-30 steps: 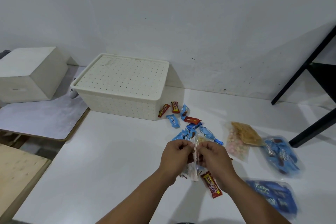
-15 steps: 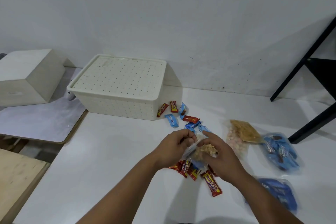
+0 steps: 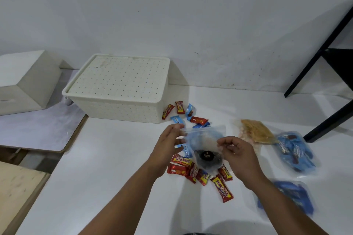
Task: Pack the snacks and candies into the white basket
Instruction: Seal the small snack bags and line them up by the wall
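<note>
Since half a second ago, both hands have spread the clear bag (image 3: 205,145) wider: left hand (image 3: 168,145) pinches one edge, right hand (image 3: 236,153) the other. Candies (image 3: 193,168) lie mid-table; the white basket (image 3: 122,89) sits lidded at the table's back edge. Likely next: refilling or setting the bag aside.

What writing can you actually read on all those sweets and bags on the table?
"beng-beng": red candy bar by the left wrist.
"beng-beng": red bar nearest the camera, lettering turned lengthwise.
Round black label on the clear bag: gold print, too small to read.
Blue candy packs and small blue candies: print too blurred.
</note>
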